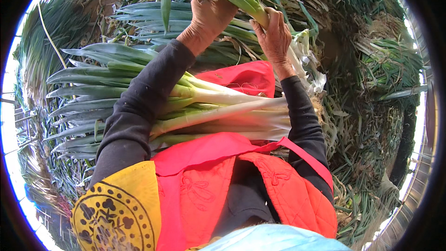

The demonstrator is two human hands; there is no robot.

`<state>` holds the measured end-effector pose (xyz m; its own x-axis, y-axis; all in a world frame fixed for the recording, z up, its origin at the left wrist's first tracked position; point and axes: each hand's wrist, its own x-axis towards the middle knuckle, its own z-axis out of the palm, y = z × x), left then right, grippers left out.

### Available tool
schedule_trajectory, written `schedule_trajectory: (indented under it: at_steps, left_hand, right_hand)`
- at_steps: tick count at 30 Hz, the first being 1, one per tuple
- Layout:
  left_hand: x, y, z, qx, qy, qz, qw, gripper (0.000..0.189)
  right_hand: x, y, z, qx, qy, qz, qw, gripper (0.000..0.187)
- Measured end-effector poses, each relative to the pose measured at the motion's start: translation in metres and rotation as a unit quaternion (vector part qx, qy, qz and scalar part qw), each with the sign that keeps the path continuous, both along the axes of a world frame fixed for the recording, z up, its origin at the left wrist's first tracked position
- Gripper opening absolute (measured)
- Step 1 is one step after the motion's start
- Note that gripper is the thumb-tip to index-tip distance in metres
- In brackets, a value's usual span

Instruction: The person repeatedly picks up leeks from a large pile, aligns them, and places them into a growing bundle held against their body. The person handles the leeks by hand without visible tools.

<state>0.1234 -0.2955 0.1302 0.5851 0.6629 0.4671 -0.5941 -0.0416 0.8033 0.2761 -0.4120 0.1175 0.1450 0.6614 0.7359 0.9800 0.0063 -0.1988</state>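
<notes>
Up at the top of the view, a large green onion (249, 1) slants between both my hands. My right hand (275, 38) pinches its pale stalk between thumb and fingers. Curled against the leaves is my left hand (214, 17), its fingertips hidden behind them. The onion's lower white stalk passes behind my right hand. Across my lap lies a pile of large green onions (223, 111), leaves to the left and white stalks to the right. Both my forearms pass over the pile. A red cloth (244, 76) shows just beyond it.
More green onions (153, 17) lie in a row beyond the lap pile. Loose leaves and peelings (352, 139) cover the ground at right. Further onion heaps stand at left (48, 48) and right (390, 59). A yellow patterned sleeve cover (115, 212) is at lower left.
</notes>
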Motion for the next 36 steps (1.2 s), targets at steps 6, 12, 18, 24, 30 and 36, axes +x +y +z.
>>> schedule_trajectory:
  at_steps: [6,12,18,24,30,36]
  left_hand:
    - [-0.005,0.010,-0.014,0.011,0.131,0.100,0.986,0.038]
    - [-0.006,0.012,-0.022,-0.376,-0.190,-0.296,0.857,0.031]
    - [0.010,-0.006,-0.024,-0.247,-0.078,-0.112,0.959,0.034]
    - [0.022,-0.013,-0.025,-0.385,-0.129,-0.015,0.914,0.038]
    - [0.036,0.003,-0.036,-0.420,-0.155,0.081,0.890,0.051]
    - [0.036,0.009,-0.047,-0.441,-0.090,0.127,0.884,0.064]
  right_hand:
    - [-0.003,-0.004,-0.005,-0.033,0.117,0.066,0.990,0.036]
    - [-0.001,-0.003,-0.004,-0.074,0.137,0.098,0.983,0.035]
    - [-0.013,0.008,0.001,-0.065,0.104,0.080,0.989,0.026]
    - [-0.015,0.016,-0.009,-0.032,0.129,0.082,0.988,0.025]
    - [-0.032,0.027,-0.017,0.011,0.145,0.119,0.982,0.023]
    - [-0.043,0.027,-0.009,-0.039,0.238,0.121,0.963,0.027]
